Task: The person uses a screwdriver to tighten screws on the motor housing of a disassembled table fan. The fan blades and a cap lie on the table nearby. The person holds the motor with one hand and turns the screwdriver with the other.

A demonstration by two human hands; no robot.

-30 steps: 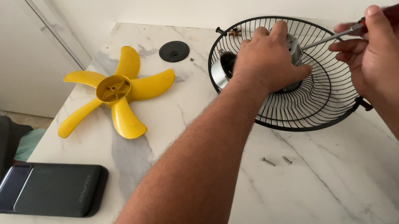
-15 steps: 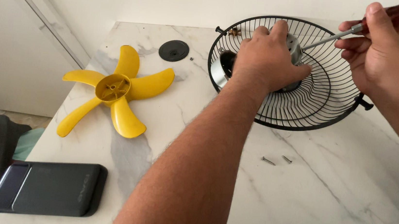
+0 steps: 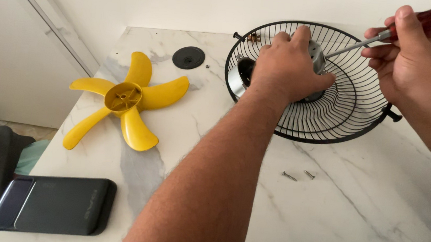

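step: driving or loosening a fastener at the motor hub inside the black wire fan guard [image 3: 332, 111]; which way it turns can't be told
landmark: everything below placed relative to the fan guard, which lies dish-up on the marble table [image 3: 374, 220]
left hand [image 3: 289, 65]: closed over the silver motor housing [image 3: 238, 78] at the guard's centre, fingers wrapped on top, pinning it down
right hand [image 3: 416, 56]: closed around the red-handled screwdriver [image 3: 393, 27], handle at the guard's upper right rim, shaft slanting down-left into the hub
tip: hidden behind the left fingers, seating on the screw head can't be told
loose screws [image 3: 297, 175]: two, on the table just below the guard's lower rim, apart from both hands
yellow fan blade [image 3: 123, 99]: well left of the guard, flat on the table, untouched
black round cap [image 3: 188, 57]: left of the guard, near its upper rim
dark power bank [image 3: 52, 202]: far lower left of the guard, near the table edge
doing it well: probably keep the shaft in line with the screw, press down while turning, left palm holding the motor steady so the guard doesn't rotate
risk: angled shaft could slip off the head; the loose screws could roll if the guard gets bumped
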